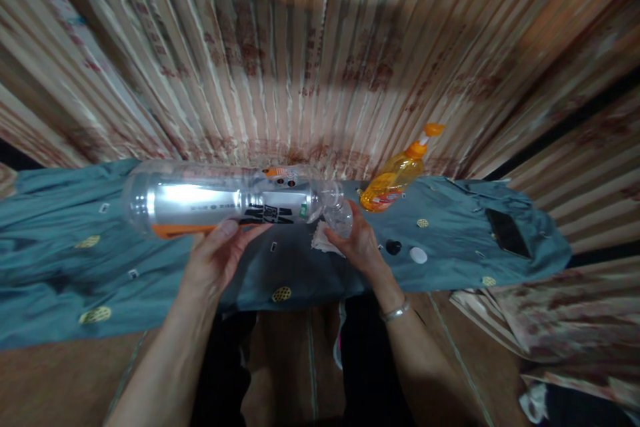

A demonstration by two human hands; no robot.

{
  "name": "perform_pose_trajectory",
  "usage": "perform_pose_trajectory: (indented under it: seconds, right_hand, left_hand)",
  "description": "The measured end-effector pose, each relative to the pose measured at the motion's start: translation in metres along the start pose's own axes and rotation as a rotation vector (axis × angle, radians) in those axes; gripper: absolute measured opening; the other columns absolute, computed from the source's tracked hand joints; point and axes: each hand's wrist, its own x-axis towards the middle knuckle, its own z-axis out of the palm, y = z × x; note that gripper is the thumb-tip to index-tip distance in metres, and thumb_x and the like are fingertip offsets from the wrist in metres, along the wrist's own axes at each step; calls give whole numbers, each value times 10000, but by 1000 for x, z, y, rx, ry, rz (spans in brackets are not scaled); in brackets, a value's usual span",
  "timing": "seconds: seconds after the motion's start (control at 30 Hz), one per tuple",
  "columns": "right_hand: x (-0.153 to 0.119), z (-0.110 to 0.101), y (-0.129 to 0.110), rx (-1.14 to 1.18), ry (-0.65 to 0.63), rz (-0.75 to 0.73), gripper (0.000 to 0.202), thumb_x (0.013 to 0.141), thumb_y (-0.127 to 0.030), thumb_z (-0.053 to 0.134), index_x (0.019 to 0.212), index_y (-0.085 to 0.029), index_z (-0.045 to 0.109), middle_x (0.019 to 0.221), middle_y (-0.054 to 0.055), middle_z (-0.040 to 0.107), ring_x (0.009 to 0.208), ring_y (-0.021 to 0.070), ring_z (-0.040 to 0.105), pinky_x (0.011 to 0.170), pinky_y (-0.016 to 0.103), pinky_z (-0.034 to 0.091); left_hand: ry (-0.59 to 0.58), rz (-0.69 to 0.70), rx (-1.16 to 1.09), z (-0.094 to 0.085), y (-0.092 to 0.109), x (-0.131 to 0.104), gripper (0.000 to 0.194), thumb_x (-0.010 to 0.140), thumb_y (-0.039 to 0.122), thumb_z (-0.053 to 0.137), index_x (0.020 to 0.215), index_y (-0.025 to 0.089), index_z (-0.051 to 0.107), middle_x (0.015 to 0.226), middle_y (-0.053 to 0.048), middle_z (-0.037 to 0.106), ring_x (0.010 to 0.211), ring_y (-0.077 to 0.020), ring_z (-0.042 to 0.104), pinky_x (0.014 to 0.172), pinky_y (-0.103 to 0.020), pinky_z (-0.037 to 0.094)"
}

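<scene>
A large clear plastic bottle with a silver and orange label lies level in the air, its neck pointing right. My left hand is closed on it from below, thumb against the label's lower edge. At the neck, my right hand grips a small clear plastic container, whose exact kind I cannot make out. The two pieces meet or overlap there; whether they touch is unclear. Just below, a white tissue-like piece shows, partly hidden by my right hand.
A pump bottle of orange liquid stands at the back right of the green cloth-covered table. Right of my hand lie a black cap and a white round lid. Farther right is a dark phone. A patterned curtain hangs behind.
</scene>
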Motion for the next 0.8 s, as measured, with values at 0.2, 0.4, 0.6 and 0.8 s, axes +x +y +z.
perform_pose_trajectory:
  seconds: [0.2,0.4,0.6,0.8]
  right_hand:
    - [0,0,0,-29,2,-13,690,806,-329,804,1434,-186,556,1338,183,749,1185,352,762,1026,573,638]
    - [0,0,0,-36,0,-22,702,802,-343,808,1433,-168,555,1344,189,747,1178,351,765,1018,548,642]
    - [0,0,0,-29,2,-27,688,802,-315,805,1434,-203,555,1326,165,757,1155,355,775,997,576,655]
    - [0,-1,0,-12,-5,-44,670,813,-316,791,1428,-210,546,1319,171,758,1165,355,770,1008,584,649]
  left_hand:
    - [-2,38,19,-4,0,2,709,314,338,1096,969,268,833,711,21,815,678,-209,786,689,-406,735]
    - [-23,52,29,-7,-2,3,629,352,344,1082,927,286,836,697,39,802,690,-228,795,700,-424,737]
    - [0,46,49,-6,-2,3,753,316,363,1088,1021,289,832,681,37,800,665,-241,790,682,-431,734]
    - [9,51,62,-5,-1,2,761,308,377,1091,1020,308,832,695,39,807,682,-233,794,701,-420,734]
